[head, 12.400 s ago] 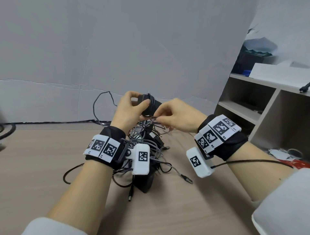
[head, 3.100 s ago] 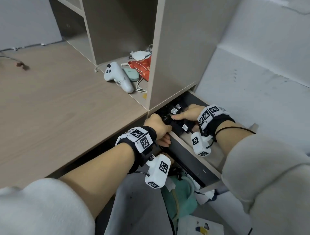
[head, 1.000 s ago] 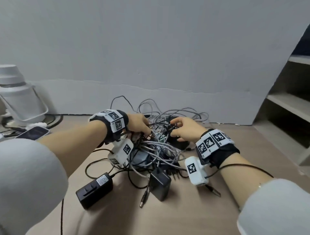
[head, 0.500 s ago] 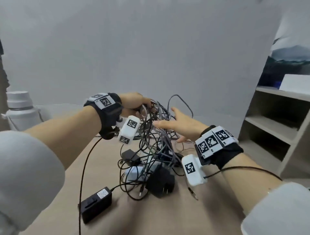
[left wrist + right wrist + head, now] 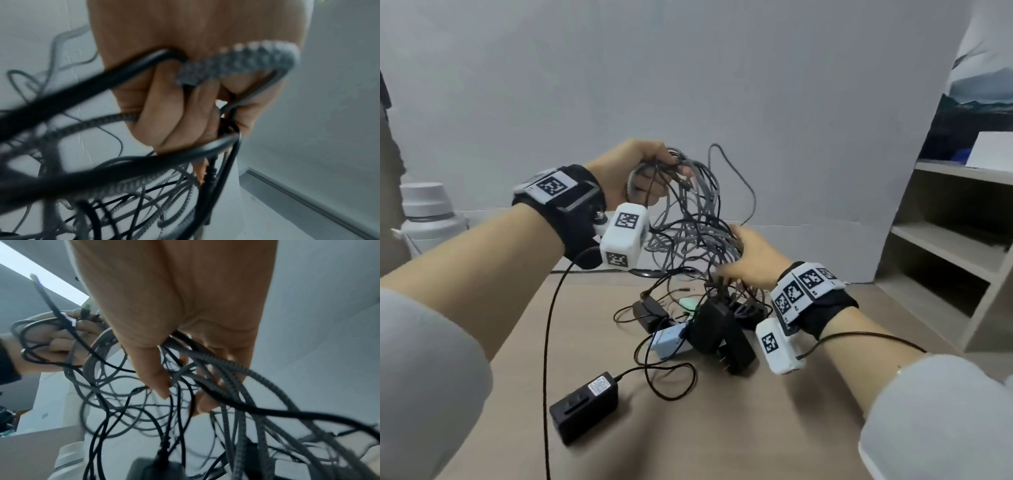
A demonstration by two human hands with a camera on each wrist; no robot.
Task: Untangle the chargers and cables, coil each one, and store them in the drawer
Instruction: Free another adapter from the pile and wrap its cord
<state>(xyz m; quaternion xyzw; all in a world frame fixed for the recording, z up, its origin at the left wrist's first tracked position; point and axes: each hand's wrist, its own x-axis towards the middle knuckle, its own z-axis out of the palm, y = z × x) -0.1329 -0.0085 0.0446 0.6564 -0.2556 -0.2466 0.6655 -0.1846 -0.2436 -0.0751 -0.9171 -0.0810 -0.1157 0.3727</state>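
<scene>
The cable tangle (image 5: pixel 695 219), a mass of grey braided and thin black leads, hangs above the tabletop (image 5: pixel 722 428), with its upper end gathered in the left hand (image 5: pixel 633 174). The left wrist view shows the fingers (image 5: pixel 164 113) of that hand curled tightly around several black and braided strands. The right hand (image 5: pixel 753 257) sits lower, at the right side of the tangle; its fingers (image 5: pixel 158 381) are spread and only loosely bent, threaded among the strands without closing on any one of them.

The lower end of the tangle reaches the tabletop, where a black plug-in adapter (image 5: pixel 722 337), a pale blue charger (image 5: pixel 669 342) and a smaller black adapter (image 5: pixel 649 310) lie close together. A small pale green item (image 5: pixel 688 303) lies behind them. A black power brick (image 5: pixel 583 407) with a white label lies apart from this cluster, nearer the camera on the left, connected by a thin black lead.

A white container (image 5: pixel 424 212) stands at the far left. Open shelving (image 5: pixel 959 246) stands at the right edge.
</scene>
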